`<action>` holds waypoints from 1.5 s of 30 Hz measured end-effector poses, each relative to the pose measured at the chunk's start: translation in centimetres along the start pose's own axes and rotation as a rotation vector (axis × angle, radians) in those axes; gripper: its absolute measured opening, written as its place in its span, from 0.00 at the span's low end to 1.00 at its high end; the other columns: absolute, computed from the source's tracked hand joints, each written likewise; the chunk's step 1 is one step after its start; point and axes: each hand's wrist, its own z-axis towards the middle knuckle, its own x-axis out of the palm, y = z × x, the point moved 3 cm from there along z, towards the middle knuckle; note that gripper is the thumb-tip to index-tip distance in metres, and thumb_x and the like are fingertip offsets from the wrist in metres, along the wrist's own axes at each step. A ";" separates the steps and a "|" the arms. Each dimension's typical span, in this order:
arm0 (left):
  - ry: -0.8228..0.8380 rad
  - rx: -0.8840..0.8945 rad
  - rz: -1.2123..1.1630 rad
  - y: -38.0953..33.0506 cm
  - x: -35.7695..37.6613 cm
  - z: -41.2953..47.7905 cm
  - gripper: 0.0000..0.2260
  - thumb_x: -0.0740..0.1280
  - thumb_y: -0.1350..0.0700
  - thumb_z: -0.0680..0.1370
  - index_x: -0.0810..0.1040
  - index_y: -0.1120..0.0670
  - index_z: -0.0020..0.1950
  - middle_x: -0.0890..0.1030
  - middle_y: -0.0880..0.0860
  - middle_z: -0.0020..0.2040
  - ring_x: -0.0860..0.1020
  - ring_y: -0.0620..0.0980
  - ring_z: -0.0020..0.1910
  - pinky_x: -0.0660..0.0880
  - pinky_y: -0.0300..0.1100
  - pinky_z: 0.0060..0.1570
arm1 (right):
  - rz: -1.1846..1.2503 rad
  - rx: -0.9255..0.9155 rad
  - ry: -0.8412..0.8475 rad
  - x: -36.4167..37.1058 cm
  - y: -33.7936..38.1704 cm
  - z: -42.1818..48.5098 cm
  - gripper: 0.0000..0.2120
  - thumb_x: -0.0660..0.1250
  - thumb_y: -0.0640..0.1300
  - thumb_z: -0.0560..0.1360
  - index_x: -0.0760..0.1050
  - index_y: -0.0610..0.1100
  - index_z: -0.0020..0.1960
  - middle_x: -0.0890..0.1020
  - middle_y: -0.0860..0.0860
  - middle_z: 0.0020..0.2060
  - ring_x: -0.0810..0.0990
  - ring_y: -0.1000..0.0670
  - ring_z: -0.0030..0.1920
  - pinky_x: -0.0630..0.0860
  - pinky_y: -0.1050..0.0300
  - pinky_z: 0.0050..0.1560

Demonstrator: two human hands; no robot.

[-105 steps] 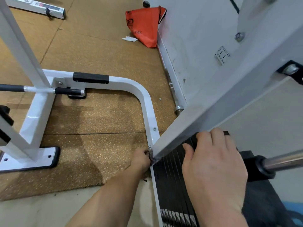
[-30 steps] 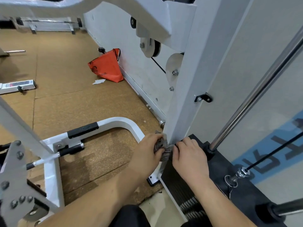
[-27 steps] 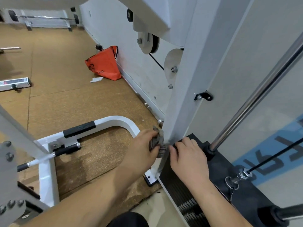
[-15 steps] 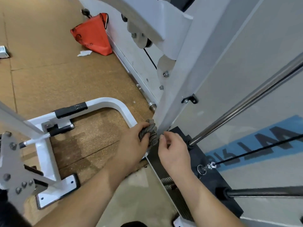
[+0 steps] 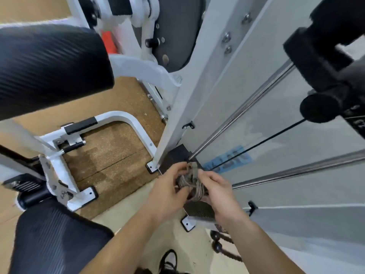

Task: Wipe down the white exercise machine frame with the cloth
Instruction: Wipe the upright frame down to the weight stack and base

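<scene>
The cloth (image 5: 190, 183) was a grey, bunched wad held between your two hands, off the machine and above the dark base plate (image 5: 173, 155). Your left hand (image 5: 167, 192) had its fingers curled round the cloth's left side, and your right hand (image 5: 215, 191) pinched the right side, so both were gripping it. It looked like you were refolding it rather than wiping.

The white upright post (image 5: 183, 105) was the nearest part of the frame. Its foot lay up and to the left of the cloth, near but not touching. Its long axis ran away from you toward the top of the view. Your left hand was the closer one to it. The curved white base tube (image 5: 126, 118) lay further left, on the cork floor (image 5: 110, 147).
</scene>
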 end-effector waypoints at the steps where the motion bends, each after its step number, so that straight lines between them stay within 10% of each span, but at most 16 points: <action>1: -0.034 -0.015 -0.011 -0.9 0.0 -0.8 0.23 0.72 0.63 0.76 0.75 0.44 0.67 0.82 0.39 0.58 0.80 0.37 0.58 0.79 0.37 0.58 | 0.020 0.018 0.023 -0.6 0.8 -1.5 0.12 0.72 0.50 0.80 0.86 0.41 0.53 0.87 0.40 0.49 0.87 0.39 0.52 0.84 0.40 0.56; 17: -0.124 -0.064 -0.202 -13.1 10.5 -13.1 0.16 0.68 0.61 0.79 0.77 0.42 0.61 0.85 0.45 0.48 0.83 0.41 0.47 0.80 0.35 0.44 | -0.092 -0.124 -0.182 -10.6 2.8 -16.4 0.17 0.74 0.54 0.78 0.78 0.40 0.43 0.85 0.35 0.42 0.84 0.41 0.38 0.83 0.33 0.45; 25: -0.120 0.042 -0.207 -19.7 16.7 -16.9 0.16 0.70 0.58 0.79 0.77 0.38 0.60 0.85 0.43 0.50 0.84 0.43 0.49 0.83 0.51 0.54 | -0.112 -0.335 -0.370 -19.9 4.3 -23.3 0.24 0.69 0.55 0.81 0.77 0.33 0.42 0.81 0.34 0.39 0.79 0.41 0.37 0.79 0.33 0.48; 32: 0.021 0.367 -0.134 -29.5 21.1 -15.2 0.20 0.65 0.58 0.82 0.73 0.43 0.73 0.78 0.38 0.65 0.76 0.38 0.66 0.73 0.41 0.68 | 0.117 -0.622 -0.750 -24.2 7.7 -28.4 0.06 0.71 0.51 0.79 0.77 0.51 0.53 0.82 0.56 0.47 0.81 0.59 0.49 0.74 0.68 0.46; 38: 0.304 0.261 -0.098 -27.4 23.4 -14.6 0.18 0.55 0.43 0.85 0.66 0.34 0.75 0.77 0.40 0.69 0.72 0.42 0.72 0.68 0.51 0.73 | 0.163 -0.639 -0.811 -23.3 9.1 -28.2 0.16 0.72 0.48 0.79 0.74 0.56 0.65 0.80 0.59 0.56 0.79 0.66 0.56 0.73 0.77 0.48; 45: 0.352 0.409 0.008 -30.0 22.6 -11.2 0.22 0.59 0.52 0.86 0.61 0.39 0.79 0.79 0.38 0.64 0.77 0.36 0.62 0.73 0.35 0.63 | 0.238 -0.540 -0.864 -22.8 8.7 -27.0 0.11 0.71 0.52 0.80 0.81 0.48 0.58 0.85 0.57 0.51 0.83 0.58 0.55 0.80 0.51 0.63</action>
